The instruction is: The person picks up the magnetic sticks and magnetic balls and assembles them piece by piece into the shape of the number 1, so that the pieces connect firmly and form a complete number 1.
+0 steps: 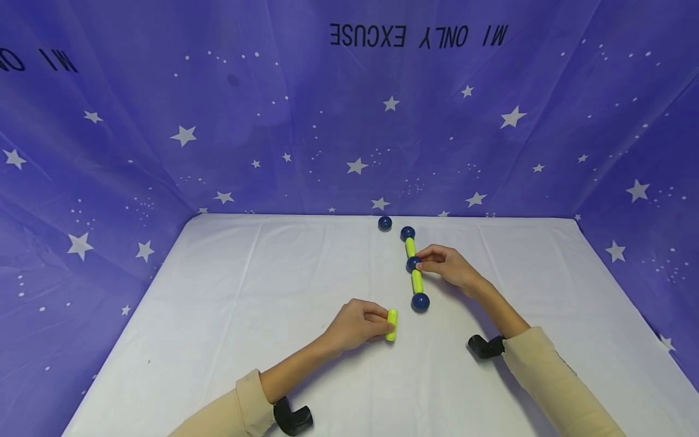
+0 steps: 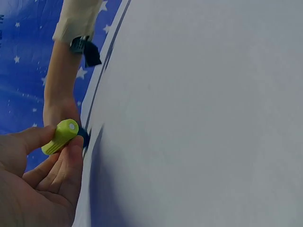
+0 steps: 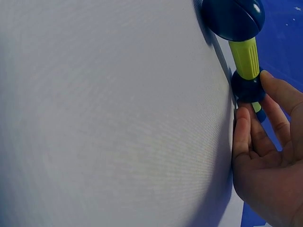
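My left hand (image 1: 357, 325) pinches a short yellow-green rod (image 1: 392, 325) between thumb and fingers, near the table's middle. In the left wrist view the rod (image 2: 61, 137) shows a small pale disc in its end. To the right, a row of three dark blue balls joined by two yellow-green rods runs away from me on the table. Thumb and fingers of my right hand (image 1: 450, 267) hold the middle ball (image 1: 412, 264). The near ball (image 1: 420, 302) and the far ball (image 1: 407, 233) end the row. In the right wrist view a ridged rod (image 3: 245, 59) meets the held ball (image 3: 247, 86).
A loose blue ball (image 1: 384, 224) lies by the table's back edge, left of the row. White cloth covers the table (image 1: 218, 340). A purple star-printed curtain (image 1: 306, 121) stands behind and at both sides. Black bands with protruding pieces (image 1: 485, 346) sit on both wrists.
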`<act>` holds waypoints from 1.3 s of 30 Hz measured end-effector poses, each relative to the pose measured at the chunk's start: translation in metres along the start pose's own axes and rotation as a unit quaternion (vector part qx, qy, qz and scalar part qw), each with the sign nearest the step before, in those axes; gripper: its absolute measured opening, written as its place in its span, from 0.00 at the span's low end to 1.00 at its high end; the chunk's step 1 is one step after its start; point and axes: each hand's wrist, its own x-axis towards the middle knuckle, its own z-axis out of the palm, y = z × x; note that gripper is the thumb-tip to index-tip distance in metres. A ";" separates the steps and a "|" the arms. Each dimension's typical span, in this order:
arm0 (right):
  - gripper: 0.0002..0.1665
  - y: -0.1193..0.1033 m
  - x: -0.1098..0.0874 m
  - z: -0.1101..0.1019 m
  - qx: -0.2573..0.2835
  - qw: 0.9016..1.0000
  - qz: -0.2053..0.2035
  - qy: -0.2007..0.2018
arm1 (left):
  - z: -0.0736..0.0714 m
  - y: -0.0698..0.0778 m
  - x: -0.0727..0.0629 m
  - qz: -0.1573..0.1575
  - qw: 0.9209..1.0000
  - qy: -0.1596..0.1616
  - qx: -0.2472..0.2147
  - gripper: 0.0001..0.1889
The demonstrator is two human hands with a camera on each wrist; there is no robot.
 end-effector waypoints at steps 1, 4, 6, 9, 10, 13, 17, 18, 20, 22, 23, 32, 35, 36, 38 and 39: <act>0.24 0.000 0.000 0.000 -0.001 1.000 0.000 0.000 | 0.004 0.001 0.001 -0.001 1.000 0.000 -0.004 0.12; 0.24 0.001 0.000 0.000 -0.001 1.000 -0.002 0.000 | 0.015 0.003 0.005 -0.002 1.000 0.001 -0.011 0.12; 0.24 0.001 0.000 0.000 0.000 1.000 -0.003 -0.001 | 0.021 0.005 0.007 -0.005 1.000 0.004 -0.015 0.11; 0.24 0.001 -0.001 0.000 0.003 1.000 -0.005 -0.003 | 0.030 0.005 0.011 -0.014 1.000 0.011 -0.012 0.10; 0.24 0.002 -0.001 0.000 0.004 1.000 -0.005 -0.003 | 0.033 0.005 0.012 -0.017 1.000 0.013 -0.012 0.09; 0.23 0.002 -0.001 0.000 0.005 1.000 -0.006 -0.003 | 0.040 0.004 0.015 -0.024 1.000 0.010 -0.010 0.08; 0.23 0.002 -0.002 -0.001 0.011 1.000 -0.009 -0.003 | 0.047 0.005 0.020 -0.024 1.000 0.013 -0.007 0.08; 0.23 0.002 -0.002 -0.001 0.012 1.000 -0.010 -0.004 | 0.048 0.005 0.022 -0.025 1.000 0.016 -0.004 0.07; 0.23 0.001 -0.003 -0.001 0.014 1.000 -0.011 -0.003 | 0.051 0.005 0.025 -0.025 0.999 0.021 0.001 0.07; 0.23 0.001 -0.003 -0.001 0.015 1.000 -0.012 -0.002 | 0.053 0.005 0.027 -0.028 0.999 0.025 0.001 0.06; 0.23 0.001 -0.003 -0.001 0.014 1.000 -0.011 -0.002 | 0.054 0.005 0.029 -0.029 0.999 0.026 0.001 0.06; 0.23 0.001 -0.002 -0.001 0.012 1.000 -0.010 -0.002 | 0.060 0.007 0.034 -0.033 0.999 0.032 -0.004 0.05; 0.23 0.000 -0.001 0.000 0.008 1.000 -0.011 -0.003 | 0.061 0.007 0.035 -0.034 0.999 0.034 -0.004 0.05; 0.23 0.000 -0.001 0.000 0.007 1.000 -0.011 -0.003 | 0.062 0.007 0.035 -0.036 0.999 0.034 -0.006 0.05; 0.24 0.000 -0.001 0.000 0.004 1.000 -0.011 -0.003 | 0.063 0.007 0.034 -0.042 0.998 0.034 -0.011 0.05; 0.24 0.000 -0.001 0.000 0.004 1.000 -0.012 -0.004 | 0.063 0.007 0.034 -0.045 0.998 0.034 -0.014 0.05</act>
